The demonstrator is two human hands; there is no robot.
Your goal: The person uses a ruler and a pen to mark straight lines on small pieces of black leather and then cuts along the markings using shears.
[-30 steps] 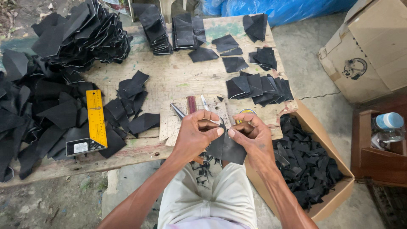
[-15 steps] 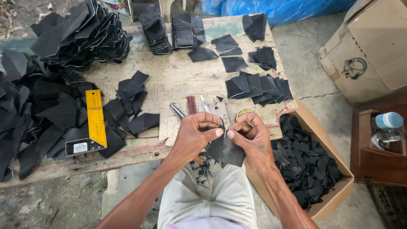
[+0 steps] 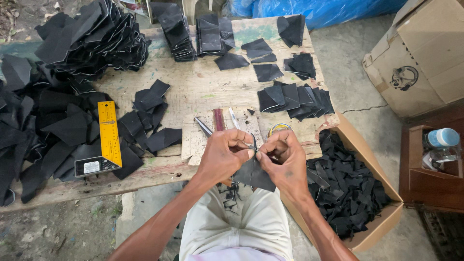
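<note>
The left hand (image 3: 226, 157) and right hand (image 3: 285, 162) meet, fingers pinched on the top edge of a black leather piece (image 3: 253, 174) hanging just below the wooden bench (image 3: 212, 89) edge. It looks thin, limp and light, best gripped at its edges. A scrap box (image 3: 382, 224) sits right of the bench.

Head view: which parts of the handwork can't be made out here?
- Black piece: its top edge is covered by the fingers of the left hand and right hand.
- Small tool between the hands: too small to identify.
- Cardboard box: near wall hidden by the right forearm.
</note>
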